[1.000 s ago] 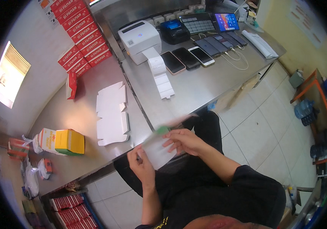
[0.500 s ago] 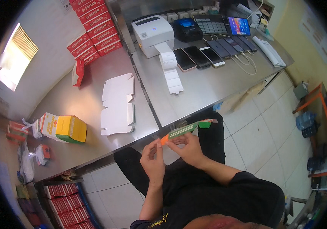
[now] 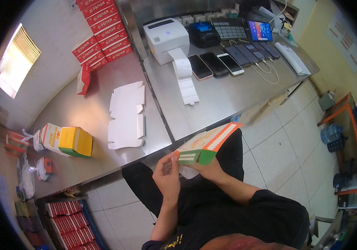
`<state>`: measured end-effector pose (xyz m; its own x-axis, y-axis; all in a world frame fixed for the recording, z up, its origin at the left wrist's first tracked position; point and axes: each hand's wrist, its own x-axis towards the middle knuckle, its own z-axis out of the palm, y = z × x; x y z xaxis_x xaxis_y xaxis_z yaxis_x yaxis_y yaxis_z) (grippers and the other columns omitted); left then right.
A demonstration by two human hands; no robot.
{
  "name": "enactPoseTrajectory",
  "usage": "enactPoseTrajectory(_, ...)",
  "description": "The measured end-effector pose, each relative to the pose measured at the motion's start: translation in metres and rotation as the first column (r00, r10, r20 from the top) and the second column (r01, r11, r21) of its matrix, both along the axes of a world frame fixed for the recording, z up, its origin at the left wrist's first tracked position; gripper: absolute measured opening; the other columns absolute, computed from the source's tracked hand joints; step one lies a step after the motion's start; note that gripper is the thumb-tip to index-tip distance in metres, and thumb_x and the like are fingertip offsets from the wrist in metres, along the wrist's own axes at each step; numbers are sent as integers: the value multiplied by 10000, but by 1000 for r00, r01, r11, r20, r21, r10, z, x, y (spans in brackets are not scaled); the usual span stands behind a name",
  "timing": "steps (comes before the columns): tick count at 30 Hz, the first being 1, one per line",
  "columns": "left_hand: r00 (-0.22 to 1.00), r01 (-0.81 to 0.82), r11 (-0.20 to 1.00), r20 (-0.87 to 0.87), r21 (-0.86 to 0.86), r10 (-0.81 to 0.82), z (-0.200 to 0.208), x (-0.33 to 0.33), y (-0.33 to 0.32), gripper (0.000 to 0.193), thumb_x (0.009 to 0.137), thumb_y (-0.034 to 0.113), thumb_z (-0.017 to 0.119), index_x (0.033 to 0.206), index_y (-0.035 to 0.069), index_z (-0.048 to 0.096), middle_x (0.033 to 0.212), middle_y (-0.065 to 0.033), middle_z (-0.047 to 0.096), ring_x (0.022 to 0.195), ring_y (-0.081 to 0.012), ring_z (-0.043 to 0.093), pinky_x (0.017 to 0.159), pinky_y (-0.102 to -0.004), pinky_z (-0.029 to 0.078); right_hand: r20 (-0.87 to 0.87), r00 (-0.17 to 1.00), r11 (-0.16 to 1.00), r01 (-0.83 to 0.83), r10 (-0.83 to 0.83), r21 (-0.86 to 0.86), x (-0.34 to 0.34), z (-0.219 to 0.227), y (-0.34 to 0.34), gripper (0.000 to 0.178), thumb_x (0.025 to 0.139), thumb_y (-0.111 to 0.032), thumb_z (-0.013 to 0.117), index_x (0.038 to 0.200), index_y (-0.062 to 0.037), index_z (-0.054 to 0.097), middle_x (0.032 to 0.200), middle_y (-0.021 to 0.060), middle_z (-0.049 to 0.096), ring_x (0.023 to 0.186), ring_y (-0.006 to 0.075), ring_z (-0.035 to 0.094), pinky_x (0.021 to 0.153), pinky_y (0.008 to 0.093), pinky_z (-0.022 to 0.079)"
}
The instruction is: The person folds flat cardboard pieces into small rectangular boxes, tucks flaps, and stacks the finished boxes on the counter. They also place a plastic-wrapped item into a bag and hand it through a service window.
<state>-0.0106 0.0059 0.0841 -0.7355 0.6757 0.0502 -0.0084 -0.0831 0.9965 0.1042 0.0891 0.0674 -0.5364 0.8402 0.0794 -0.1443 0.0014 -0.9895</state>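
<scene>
A cream, orange and green carton (image 3: 205, 143), partly folded, is held up over my lap just off the counter's front edge. My left hand (image 3: 168, 175) pinches its near left corner between thumb and fingers. From underneath, my right hand (image 3: 209, 170) grips the same carton, its fingers mostly hidden behind the green flap. Flat white carton blanks (image 3: 126, 114) lie stacked on the counter in front of me, plain side up. To their left rests a pile of formed cartons in yellow, white and green (image 3: 76, 141).
Red boxes (image 3: 105, 29) are stacked at the back left of the steel counter (image 3: 161, 96). A white label printer (image 3: 166, 39) with a paper strip, several phones (image 3: 230, 63) and a lit tablet (image 3: 260, 31) stand at the right. Red packs (image 3: 72, 225) fill a shelf below.
The carton has swung from a narrow edge-on strip to showing its wide printed panel, with the panels folded apart. My right hand has moved underneath it; my left hand stays at its corner.
</scene>
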Motion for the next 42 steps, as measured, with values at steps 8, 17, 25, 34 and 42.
enactPoseTrajectory(8, 983, 24, 999, -182, 37, -17, -10, -1, -2, 184, 941, 28, 761, 1122, -2, 755, 1007, -66, 719, 844, -95, 639, 761, -242, 526, 134, 990, 991, -53, 37, 120, 12, -9, 4, 393, 949, -199, 769, 1269, -1, 655, 1204, 111, 704, 1014, 187, 697, 857, 364, 570)
enactPoseTrajectory(17, 987, 76, 997, -142, 22, -72, -10, -2, 3, 201, 934, 4, 757, 1133, -22, 749, 987, -62, 715, 851, -98, 637, 785, -241, 517, -209, 934, 924, -331, 291, -192, 17, -22, 28, 386, 1019, -141, 687, 1360, -16, 557, 1226, 137, 673, 929, 198, 716, 794, 324, 620)
enactPoseTrajectory(25, 983, 82, 997, -167, 3, -80, -17, -6, 0, 215, 925, 0, 763, 1139, -24, 748, 1007, -71, 721, 860, -98, 642, 790, -241, 524, -100, 936, 927, -349, 338, -137, 18, -24, 28, 432, 1043, -137, 639, 1435, -10, 510, 1260, 174, 665, 1011, 233, 728, 811, 354, 634)
enactPoseTrajectory(34, 974, 228, 973, 22, -33, -227, -6, -8, -5, 233, 942, -11, 742, 1167, -60, 707, 1002, -100, 735, 892, -124, 701, 828, -261, 576, -548, 740, 839, -531, 390, -121, 30, -48, 39, 502, 1046, -263, 628, 1482, -55, 494, 1370, 145, 629, 1188, 230, 667, 966, 380, 570)
enactPoseTrajectory(42, 964, 262, 965, 39, -14, -262, 0, -2, -5, 211, 933, 31, 772, 1132, -31, 736, 994, -63, 741, 822, -69, 649, 726, -208, 513, 250, 965, 812, -212, 84, 545, 52, -90, 38, 506, 1047, -303, 622, 1495, -102, 500, 1428, 115, 605, 1268, 229, 623, 1035, 391, 519)
